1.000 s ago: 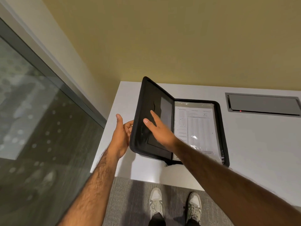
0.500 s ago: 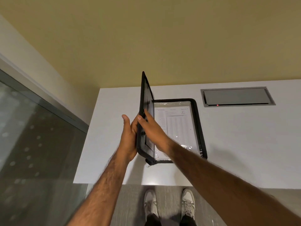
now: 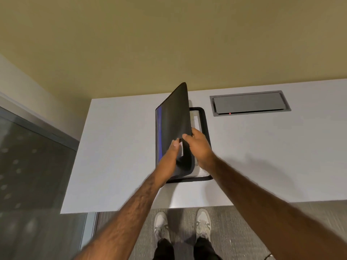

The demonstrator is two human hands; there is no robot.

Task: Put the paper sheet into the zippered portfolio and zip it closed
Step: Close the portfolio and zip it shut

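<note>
Portfolio: the black zippered portfolio (image 3: 206, 126) lies on the white table (image 3: 120, 147), towards its middle, with the spine on the left.
Cover: the cover (image 3: 172, 124) is raised and leaning over to the right above the base. Its dark outer face is turned up towards the person, and the zip is not done up.
Paper sheet: the paper sheet (image 3: 195, 121) lies inside the base. Only a pale strip shows to the right of the cover, plus a bit at the near corner.
Left hand: the left hand (image 3: 170, 152) lies against the cover's outer face near its near end, fingers fairly straight, pressing and clasping nothing.
Right hand: the right hand (image 3: 199, 145) pinches the cover's free edge, thumb on top and fingers tucked out of sight beneath.
Hatch: a grey cable hatch (image 3: 250, 103) with a small red light is set into the table, far right of the portfolio.
Floor: pale shoes (image 3: 161, 224) stand on grey carpet at the near edge.
Left side: a glass panel (image 3: 28, 166).
</note>
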